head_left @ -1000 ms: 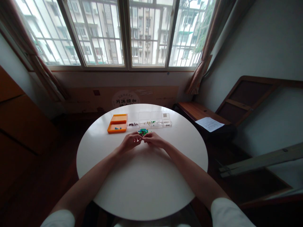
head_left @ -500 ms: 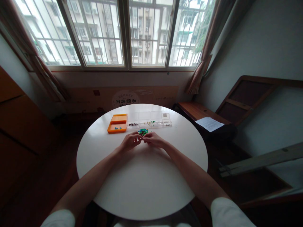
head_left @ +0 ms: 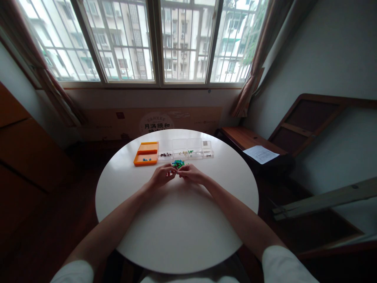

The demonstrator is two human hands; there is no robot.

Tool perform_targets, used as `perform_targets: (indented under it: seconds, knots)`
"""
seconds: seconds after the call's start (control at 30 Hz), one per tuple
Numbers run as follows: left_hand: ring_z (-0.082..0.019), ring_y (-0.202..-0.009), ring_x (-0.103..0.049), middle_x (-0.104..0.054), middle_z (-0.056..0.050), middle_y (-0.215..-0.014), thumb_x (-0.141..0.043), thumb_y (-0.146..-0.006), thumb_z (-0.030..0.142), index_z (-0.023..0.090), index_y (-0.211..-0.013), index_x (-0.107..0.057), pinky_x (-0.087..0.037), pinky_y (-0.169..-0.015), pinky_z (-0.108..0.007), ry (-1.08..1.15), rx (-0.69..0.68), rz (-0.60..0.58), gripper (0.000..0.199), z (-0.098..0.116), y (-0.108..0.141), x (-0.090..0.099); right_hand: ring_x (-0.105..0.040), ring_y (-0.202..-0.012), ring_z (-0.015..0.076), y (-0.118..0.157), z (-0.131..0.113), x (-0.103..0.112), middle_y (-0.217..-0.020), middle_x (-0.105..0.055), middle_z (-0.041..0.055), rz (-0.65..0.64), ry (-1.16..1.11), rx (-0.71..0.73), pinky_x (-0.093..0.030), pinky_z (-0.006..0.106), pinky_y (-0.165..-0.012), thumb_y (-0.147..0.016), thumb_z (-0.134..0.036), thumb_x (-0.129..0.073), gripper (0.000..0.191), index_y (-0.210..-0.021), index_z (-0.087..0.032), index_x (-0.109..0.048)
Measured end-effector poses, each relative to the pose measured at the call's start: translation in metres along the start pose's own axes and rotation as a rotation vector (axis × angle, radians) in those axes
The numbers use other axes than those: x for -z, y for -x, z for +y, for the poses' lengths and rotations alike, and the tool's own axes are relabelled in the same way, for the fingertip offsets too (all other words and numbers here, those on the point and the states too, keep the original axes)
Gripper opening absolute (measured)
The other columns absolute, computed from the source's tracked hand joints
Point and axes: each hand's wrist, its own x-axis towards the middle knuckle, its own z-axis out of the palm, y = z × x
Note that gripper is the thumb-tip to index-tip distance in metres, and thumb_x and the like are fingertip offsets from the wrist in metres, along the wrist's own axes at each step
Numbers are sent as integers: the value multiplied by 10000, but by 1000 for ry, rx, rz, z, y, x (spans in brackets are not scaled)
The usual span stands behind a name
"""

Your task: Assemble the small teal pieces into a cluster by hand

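Note:
A heap of small green and blue pieces [head_left: 178, 163] lies on the round white table [head_left: 176, 228], just beyond my fingertips. My left hand [head_left: 162, 175] and my right hand [head_left: 191, 173] meet at the near side of this heap. Both are closed in a pinch, fingertips almost touching each other. Whatever sits between the fingers is too small to make out. Behind the heap stand an orange box [head_left: 146, 163] with a few blue pieces in it and clear plastic boxes [head_left: 165, 158] holding dark, cream and green pieces.
A wooden bench [head_left: 235, 135] stands beyond the table on the right, with a sheet of paper [head_left: 260, 154] on it. A long printed carton [head_left: 123, 122] leans below the window. Curtains [head_left: 250, 88] hang at both sides.

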Motion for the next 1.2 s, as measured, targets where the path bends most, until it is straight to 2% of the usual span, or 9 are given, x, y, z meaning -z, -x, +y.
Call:
perform_targets:
  seconds: [0.8, 1.2]
  knots:
    - [-59, -580, -527, -614, -22, -794, -562, -811, 218, 184, -883, -682, -437, -557, -172, 24, -11, -9, 143, -5, 0, -3, -408, -468, 55, 1, -3, 1, -565, -556, -1, -3, -1, 5, -270, 212, -453, -614, -452, -716, 389, -745, -89, -673]
    - [-59, -570, -508, -586, -10, -744, -575, -769, 168, 180, -815, -685, -417, -544, -165, -1, -3, 6, 120, -4, 1, -3, -413, -464, 57, 1, -3, -1, -563, -558, 3, 1, 23, 6, -271, 206, -444, -623, -480, -701, 410, -738, -88, -661]
